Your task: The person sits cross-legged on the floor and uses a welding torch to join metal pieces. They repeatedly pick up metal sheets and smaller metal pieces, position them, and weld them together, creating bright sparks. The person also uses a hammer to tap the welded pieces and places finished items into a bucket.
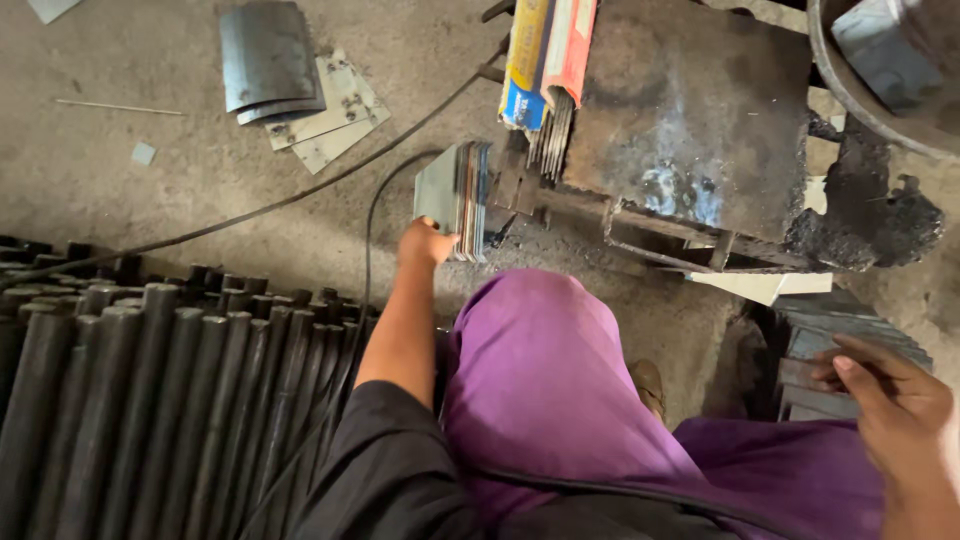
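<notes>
Below, left hand (pixel 425 243) gripping plate stack (pixel 455 198) (upright)

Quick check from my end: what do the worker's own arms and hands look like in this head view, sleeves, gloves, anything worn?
Both hands are bare, no gloves. The left hand shows a bare forearm running back into a loose black sleeve pushed up near the elbow. The right hand shows no ring or watch that I can see; its sleeve is out of frame.
</notes>
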